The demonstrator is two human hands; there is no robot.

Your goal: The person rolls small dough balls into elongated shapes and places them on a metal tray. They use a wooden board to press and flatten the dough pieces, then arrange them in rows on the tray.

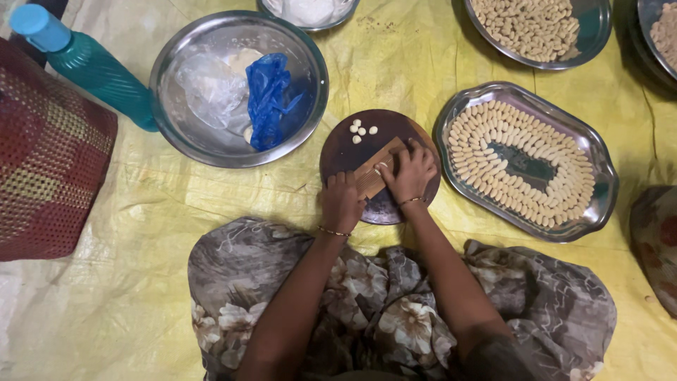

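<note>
At frame centre, the left hand (341, 201) grips and steadies a small ridged wooden paddle (372, 173) on the round dark wooden board (345, 152). The right hand (409, 173), fingers curled, presses a dough bit against it. Judged step: shaping; next calls for a firm, even roll, with five small pale dough pieces (362, 130) lying just above.

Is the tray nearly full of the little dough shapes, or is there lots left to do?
Quite far along. The oval tray has rings of shaped pieces around its edge; only its middle is bare. Another bowl up top is heaped with them. Right now the right hand presses on a small ridged board that the left hand steadies. A few small dough bits wait on the round board.
</note>
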